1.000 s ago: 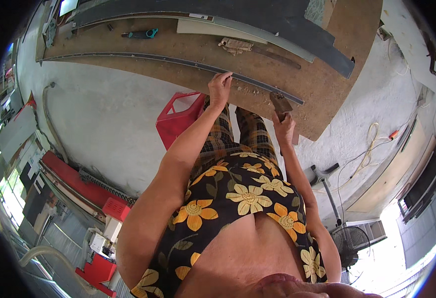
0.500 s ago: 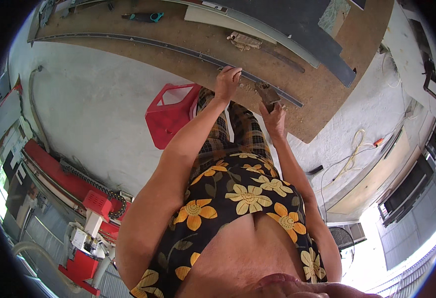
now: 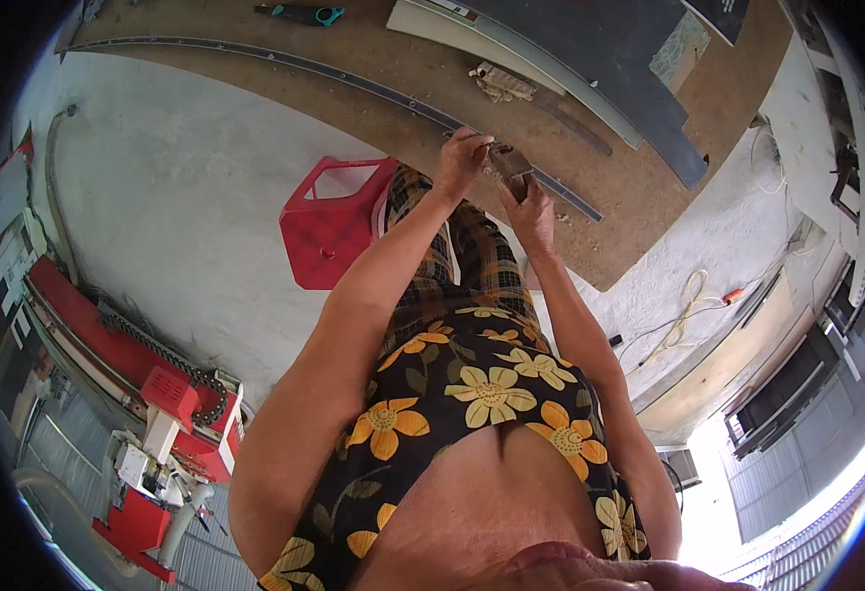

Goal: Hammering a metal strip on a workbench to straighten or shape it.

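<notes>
At the near edge of a brown worktop (image 3: 590,241), my right hand (image 3: 533,219) is closed around a small brown-grey block-shaped tool (image 3: 513,167), whose exact kind I cannot make out. My left hand (image 3: 462,163) is right beside the block, its fingers pinched together. Whatever sits between those fingertips, if anything, is too small to tell. Behind both hands runs a long narrow dark strip (image 3: 304,81) with small marks along it, lying on the worktop and passing partly behind the hands and the block.
Farther back lie large dark grey sheets (image 3: 600,59), a crumpled pale bundle (image 3: 501,83), a flat dark bar (image 3: 575,128) and a teal-and-black hand tool (image 3: 301,15). A red plastic stool (image 3: 329,231) stands left of my legs. Yellow cable (image 3: 689,313) lies on the floor at right.
My right hand has brought the block leftward, up close to my left hand. The left hand has shifted slightly right. The whole view has tilted a little.
</notes>
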### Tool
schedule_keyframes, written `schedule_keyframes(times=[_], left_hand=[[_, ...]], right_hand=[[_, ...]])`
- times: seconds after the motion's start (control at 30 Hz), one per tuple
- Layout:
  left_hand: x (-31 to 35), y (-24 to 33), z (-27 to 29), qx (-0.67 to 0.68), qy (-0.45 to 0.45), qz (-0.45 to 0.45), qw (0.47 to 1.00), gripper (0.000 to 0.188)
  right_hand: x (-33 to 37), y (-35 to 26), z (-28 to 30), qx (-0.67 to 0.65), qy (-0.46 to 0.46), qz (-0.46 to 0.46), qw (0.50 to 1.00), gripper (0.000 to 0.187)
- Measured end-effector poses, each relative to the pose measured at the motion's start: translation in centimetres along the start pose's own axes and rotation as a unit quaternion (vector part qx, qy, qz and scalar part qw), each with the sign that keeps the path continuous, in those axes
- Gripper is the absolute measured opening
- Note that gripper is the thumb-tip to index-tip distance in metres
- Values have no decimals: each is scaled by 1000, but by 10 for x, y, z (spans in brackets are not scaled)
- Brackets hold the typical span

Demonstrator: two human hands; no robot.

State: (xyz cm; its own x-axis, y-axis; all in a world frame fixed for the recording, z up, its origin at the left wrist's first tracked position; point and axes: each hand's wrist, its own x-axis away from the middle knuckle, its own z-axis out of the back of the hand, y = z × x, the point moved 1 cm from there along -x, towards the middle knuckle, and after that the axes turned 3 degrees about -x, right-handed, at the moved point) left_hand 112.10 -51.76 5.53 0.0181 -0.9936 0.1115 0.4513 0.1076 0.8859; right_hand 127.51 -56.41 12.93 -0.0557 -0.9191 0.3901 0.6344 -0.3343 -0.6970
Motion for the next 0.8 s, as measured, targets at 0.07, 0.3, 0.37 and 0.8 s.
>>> schedule_keyframes(times=[0.07, 0.3, 0.37, 0.8], left_hand=[[0, 0, 1, 20, -15, 6, 1000, 20], [-2, -1, 2, -9, 5, -16, 1000, 22], [0, 0, 1, -17, -7, -11, 1000, 20], [-2, 0, 1, 3, 4, -20, 1000, 17]], right_hand=[[-3, -1, -3, 16, 8, 22, 1000, 51], [-12, -2, -15, 49, 20, 25, 998, 46], [-12, 1, -11, 44, 32, 49, 997, 46], [-3, -7, -2, -9, 65, 66, 996, 51]])
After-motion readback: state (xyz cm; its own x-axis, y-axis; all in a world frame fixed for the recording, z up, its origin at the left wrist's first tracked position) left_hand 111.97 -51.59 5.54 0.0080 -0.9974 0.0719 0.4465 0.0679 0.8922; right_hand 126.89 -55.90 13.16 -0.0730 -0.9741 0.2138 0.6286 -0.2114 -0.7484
